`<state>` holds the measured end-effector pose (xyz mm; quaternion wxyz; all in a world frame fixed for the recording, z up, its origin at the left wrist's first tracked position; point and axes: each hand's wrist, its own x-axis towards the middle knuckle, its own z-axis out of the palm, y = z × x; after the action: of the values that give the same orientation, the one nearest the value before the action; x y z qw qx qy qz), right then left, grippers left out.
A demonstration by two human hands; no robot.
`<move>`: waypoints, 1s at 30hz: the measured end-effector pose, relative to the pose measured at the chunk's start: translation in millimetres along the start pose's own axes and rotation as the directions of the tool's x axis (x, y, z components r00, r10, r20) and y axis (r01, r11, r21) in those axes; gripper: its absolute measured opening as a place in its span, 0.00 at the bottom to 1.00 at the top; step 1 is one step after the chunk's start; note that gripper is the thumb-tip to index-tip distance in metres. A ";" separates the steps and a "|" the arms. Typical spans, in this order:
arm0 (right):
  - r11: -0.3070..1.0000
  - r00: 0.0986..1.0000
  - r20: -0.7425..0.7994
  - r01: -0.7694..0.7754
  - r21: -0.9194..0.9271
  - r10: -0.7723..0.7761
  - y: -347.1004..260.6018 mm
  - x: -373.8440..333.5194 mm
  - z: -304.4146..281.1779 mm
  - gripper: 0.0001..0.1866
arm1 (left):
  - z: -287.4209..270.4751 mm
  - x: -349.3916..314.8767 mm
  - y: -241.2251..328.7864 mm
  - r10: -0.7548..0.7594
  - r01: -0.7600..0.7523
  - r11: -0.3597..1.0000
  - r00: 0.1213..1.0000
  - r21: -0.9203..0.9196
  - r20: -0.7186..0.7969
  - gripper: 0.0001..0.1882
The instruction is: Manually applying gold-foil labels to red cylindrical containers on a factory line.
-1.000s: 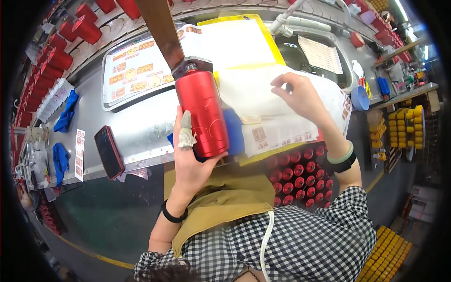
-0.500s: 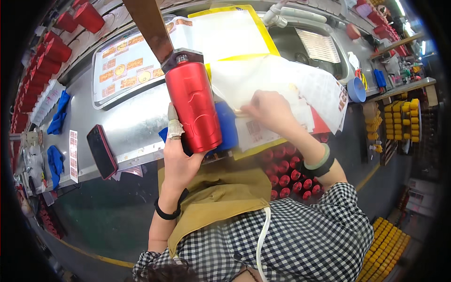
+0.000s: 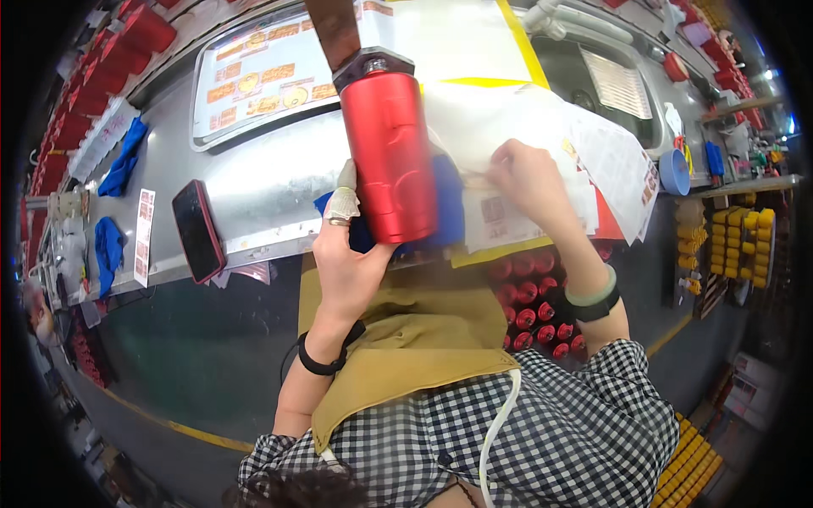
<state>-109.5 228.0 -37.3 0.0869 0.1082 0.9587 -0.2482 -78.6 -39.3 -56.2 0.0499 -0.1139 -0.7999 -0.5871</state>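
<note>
A red metal cylinder (image 3: pixel 389 161), shaped like a bottle body with raised facets, hangs tilted from a dark end plate on a brown bar (image 3: pixel 332 30). Around its lower left side wraps my left hand (image 3: pixel 349 267), with a white covering on one finger. My right hand (image 3: pixel 529 182) is closed in a pinch over white sheets (image 3: pixel 474 118); whatever lies between its fingertips is too small to make out. Below those fingers lies a printed label sheet (image 3: pixel 501 218). A blue cloth (image 3: pixel 449 195) is partly hidden behind the cylinder.
A metal tray (image 3: pixel 200 127) with printed decals sits at the back left. Nearer are a phone (image 3: pixel 199 230), a label strip (image 3: pixel 145 237) and blue cloths (image 3: pixel 107 254). A sink (image 3: pixel 576 76) and blue bowl (image 3: pixel 674 172) stand right; red cylinders (image 3: pixel 542 309) stand below the table.
The whole view has shifted, so the scene sits farther right and higher. My left hand stays on the red cylinder; my right hand has moved slightly right over the sheets, still pinched.
</note>
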 end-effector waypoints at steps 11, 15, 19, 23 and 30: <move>0.916 0.932 -0.142 0.355 0.184 -0.333 -17.1 -44.6 -38.1 0.06 | 1.0 -2.4 2.7 0.004 0.001 0.996 0.998 0.089 -0.059 0.44; 0.848 0.954 0.021 0.256 0.465 -0.300 -38.8 -62.8 -41.8 0.06 | 3.0 -1.9 4.6 0.034 -0.027 0.995 0.997 0.091 -0.069 0.43; 0.788 0.953 0.071 0.199 0.583 -0.294 -62.1 -73.5 -43.1 0.04 | 3.2 -3.2 3.7 0.049 -0.037 0.991 0.994 0.127 -0.094 0.44; 0.727 0.899 0.084 0.289 0.623 -0.429 -74.7 -81.0 -44.0 0.03 | -3.0 -3.5 9.7 0.012 -0.010 0.998 0.999 0.063 -0.029 0.46; 0.765 0.903 0.069 0.317 0.560 -0.425 -64.3 -73.4 -24.6 0.04 | -15.1 -15.4 3.3 -0.034 0.106 0.890 0.985 -0.443 0.167 0.40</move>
<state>-57.8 173.2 29.5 0.0942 -0.0889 0.8398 -0.5272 -63.7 -54.6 -51.8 -0.0611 -0.1385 -0.6472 -0.7471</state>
